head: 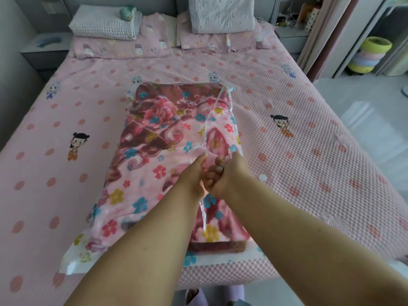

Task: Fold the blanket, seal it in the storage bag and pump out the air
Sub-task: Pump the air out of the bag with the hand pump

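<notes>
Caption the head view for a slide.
Both hands, left hand and right hand, pinch the clear plastic storage bag over the folded pink floral blanket on the bed.

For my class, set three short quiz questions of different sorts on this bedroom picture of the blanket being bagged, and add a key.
1. True or false: the floral blanket already lies inside the clear storage bag.
2. Where do the left hand and right hand meet?
A. on the pillows
B. over the middle of the bag, pinching a fold of its plastic
C. at the bedside cabinet
3. Fill in: the bag rests on a pink ___.

Key: 1 true; 2 B; 3 bed.
</notes>
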### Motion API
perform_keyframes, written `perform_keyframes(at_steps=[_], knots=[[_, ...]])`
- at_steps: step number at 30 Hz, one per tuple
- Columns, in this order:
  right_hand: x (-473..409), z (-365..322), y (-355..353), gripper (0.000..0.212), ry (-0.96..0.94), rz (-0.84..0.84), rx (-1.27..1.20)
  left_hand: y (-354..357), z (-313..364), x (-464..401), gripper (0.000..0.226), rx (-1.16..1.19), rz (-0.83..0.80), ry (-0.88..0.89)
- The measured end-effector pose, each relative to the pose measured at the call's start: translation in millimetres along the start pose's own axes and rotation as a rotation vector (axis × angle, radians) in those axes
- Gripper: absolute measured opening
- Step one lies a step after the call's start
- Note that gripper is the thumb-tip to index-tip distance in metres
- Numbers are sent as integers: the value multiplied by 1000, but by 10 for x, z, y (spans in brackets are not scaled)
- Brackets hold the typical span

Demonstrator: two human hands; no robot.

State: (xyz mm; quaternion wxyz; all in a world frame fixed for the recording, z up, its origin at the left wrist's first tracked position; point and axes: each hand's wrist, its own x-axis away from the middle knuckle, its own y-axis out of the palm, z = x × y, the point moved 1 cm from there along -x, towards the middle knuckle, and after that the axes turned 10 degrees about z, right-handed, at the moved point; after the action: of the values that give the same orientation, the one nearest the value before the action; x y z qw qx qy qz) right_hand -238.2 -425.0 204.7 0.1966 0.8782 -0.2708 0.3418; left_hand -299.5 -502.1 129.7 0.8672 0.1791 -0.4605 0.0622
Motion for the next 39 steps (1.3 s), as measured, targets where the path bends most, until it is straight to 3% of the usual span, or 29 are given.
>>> perform_keyframes(at_steps=[2,3,4,9,13,15,16,20,23,25,28,33,36,37,39], knots=[[136,84,-119,61,-59,-77,-1,-35,19,-43,35,-38,45,19],[279,107,-129,61,32,-113,-52,-65,21,-59,33,-38,70,39],[406,102,-103,61,159,-99,-120,-93,32,-88,31,-14,76,56],[149,-106,103,62,160,8,-157,-5,66,-41,43,16,20,14],[65,-9,-83,61,-119,-105,29,-34,64,-42,38,1,-15,3],[373,45,-150,58,40,-173,-10,-91,35,-86,36,7,17,16],[478,59,-137,58,160,-126,-68,-110,36,-109,33,45,24,21],[255,-7,-52,61,160,-31,-156,-69,45,-101,40,4,10,17],[56,-52,-29,61,-25,-27,55,-43,23,-96,46,-5,22,20],[118,48,-156,62,-103,-96,49,-62,7,-101,47,-7,40,33],[467,83,-201,62,193,-114,-107,-112,13,-126,29,27,56,52],[125,-74,13,62,159,-9,-145,-6,63,-64,48,-23,5,27],[43,-42,-156,62,-81,-54,59,-8,45,-58,46,-45,28,43],[192,-12,-198,62,-61,-110,41,-27,43,-74,41,-45,37,53],[468,20,-161,62,176,-143,-90,-72,54,-105,30,1,39,45]])
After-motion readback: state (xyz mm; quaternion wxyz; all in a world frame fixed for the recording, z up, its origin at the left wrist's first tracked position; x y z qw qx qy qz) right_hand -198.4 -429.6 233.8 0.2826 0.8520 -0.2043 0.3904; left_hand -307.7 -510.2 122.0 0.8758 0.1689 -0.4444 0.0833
